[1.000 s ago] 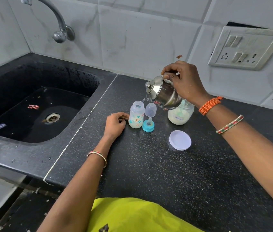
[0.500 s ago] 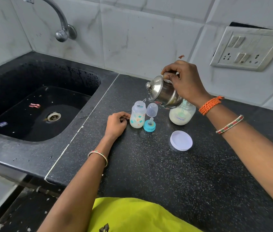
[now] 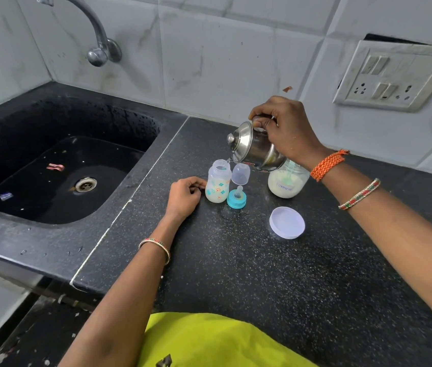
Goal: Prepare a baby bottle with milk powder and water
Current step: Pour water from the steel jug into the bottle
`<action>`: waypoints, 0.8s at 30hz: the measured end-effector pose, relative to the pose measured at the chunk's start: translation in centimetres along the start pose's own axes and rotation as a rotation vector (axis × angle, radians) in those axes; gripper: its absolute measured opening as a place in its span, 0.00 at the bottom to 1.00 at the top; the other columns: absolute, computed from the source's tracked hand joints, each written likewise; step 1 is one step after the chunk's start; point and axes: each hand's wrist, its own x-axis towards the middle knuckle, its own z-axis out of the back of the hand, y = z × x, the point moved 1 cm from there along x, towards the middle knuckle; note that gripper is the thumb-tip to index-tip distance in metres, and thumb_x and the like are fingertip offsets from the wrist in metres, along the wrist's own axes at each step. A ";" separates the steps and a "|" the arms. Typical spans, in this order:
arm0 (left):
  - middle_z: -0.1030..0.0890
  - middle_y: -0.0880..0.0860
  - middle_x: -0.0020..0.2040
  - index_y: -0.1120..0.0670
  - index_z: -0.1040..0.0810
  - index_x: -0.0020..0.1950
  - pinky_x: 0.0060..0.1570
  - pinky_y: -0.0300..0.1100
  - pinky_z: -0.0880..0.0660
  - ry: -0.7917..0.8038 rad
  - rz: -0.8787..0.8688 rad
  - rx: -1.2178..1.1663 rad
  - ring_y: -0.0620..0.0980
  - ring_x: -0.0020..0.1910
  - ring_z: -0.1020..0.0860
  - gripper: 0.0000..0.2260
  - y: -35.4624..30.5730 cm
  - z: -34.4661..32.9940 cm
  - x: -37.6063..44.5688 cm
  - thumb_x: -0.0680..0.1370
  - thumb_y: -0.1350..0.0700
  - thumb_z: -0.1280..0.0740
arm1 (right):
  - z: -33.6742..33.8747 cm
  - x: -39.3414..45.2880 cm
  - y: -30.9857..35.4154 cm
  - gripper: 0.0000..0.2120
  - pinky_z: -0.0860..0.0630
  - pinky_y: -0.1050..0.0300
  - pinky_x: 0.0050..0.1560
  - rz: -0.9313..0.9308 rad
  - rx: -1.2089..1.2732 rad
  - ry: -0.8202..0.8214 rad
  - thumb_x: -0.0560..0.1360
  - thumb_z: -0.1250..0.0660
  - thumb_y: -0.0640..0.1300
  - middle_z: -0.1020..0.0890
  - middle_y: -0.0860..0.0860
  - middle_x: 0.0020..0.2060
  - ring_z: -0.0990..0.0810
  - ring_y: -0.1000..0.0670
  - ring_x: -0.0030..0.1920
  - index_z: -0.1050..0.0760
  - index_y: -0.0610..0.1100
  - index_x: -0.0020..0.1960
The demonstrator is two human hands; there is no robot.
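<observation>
A small open baby bottle (image 3: 218, 184) with teal prints stands on the black counter (image 3: 262, 274), whitish at the bottom. My right hand (image 3: 286, 132) grips a steel kettle (image 3: 254, 149), tilted left with its spout at the bottle's mouth. My left hand (image 3: 184, 196) rests curled on the counter, its fingers touching the bottle's left side. Right of the bottle lie the teal ring with the teat (image 3: 236, 198) and the clear cap (image 3: 241, 174). Behind the kettle stands an open jar of milk powder (image 3: 287, 184), a scoop inside it.
The jar's white lid (image 3: 287, 222) lies flat to the right of the teat. A black sink (image 3: 58, 170) with a steel tap (image 3: 95, 35) fills the left. A switch plate (image 3: 395, 75) sits on the tiled wall. The counter's front edge is near my yellow clothing (image 3: 209, 340).
The kettle stays tilted over the bottle in all frames. Both hands keep their places; only the camera shifts slightly.
</observation>
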 end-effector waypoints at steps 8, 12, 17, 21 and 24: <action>0.19 0.46 0.44 0.57 0.18 0.48 0.43 0.21 0.29 0.000 -0.004 -0.001 0.34 0.41 0.23 0.18 -0.1 0.0 -0.1 0.71 0.73 0.42 | -0.2 0.1 0.4 0.09 0.31 0.66 0.46 0.042 -0.031 0.024 0.75 0.35 0.33 0.19 0.42 0.46 0.25 0.53 0.45 0.19 0.38 0.51; 0.19 0.46 0.44 0.57 0.18 0.48 0.43 0.21 0.29 -0.004 -0.003 -0.003 0.33 0.41 0.23 0.18 -0.1 0.0 -0.1 0.71 0.73 0.42 | 0.0 0.0 0.6 0.09 0.30 0.64 0.47 0.057 -0.038 0.033 0.75 0.36 0.32 0.19 0.42 0.45 0.25 0.53 0.45 0.19 0.37 0.51; 0.19 0.46 0.43 0.58 0.17 0.47 0.43 0.21 0.29 -0.013 -0.015 0.001 0.32 0.40 0.23 0.18 -0.2 0.0 0.0 0.70 0.73 0.42 | 0.1 -0.1 0.8 0.11 0.29 0.60 0.48 0.083 -0.074 0.038 0.75 0.38 0.31 0.19 0.41 0.46 0.23 0.48 0.47 0.19 0.37 0.51; 0.19 0.45 0.43 0.57 0.17 0.47 0.43 0.21 0.29 -0.008 -0.013 0.007 0.33 0.40 0.23 0.18 -0.1 0.0 0.0 0.70 0.73 0.42 | 0.1 0.0 1.1 0.11 0.28 0.59 0.48 0.099 -0.081 0.037 0.75 0.38 0.30 0.20 0.41 0.46 0.23 0.47 0.48 0.19 0.37 0.51; 0.19 0.45 0.43 0.57 0.17 0.48 0.43 0.21 0.29 -0.009 -0.011 0.011 0.34 0.41 0.23 0.18 -0.1 0.0 -0.1 0.70 0.73 0.42 | 0.1 0.0 1.3 0.12 0.27 0.57 0.49 0.101 -0.086 0.032 0.75 0.39 0.30 0.20 0.41 0.46 0.23 0.46 0.48 0.19 0.37 0.52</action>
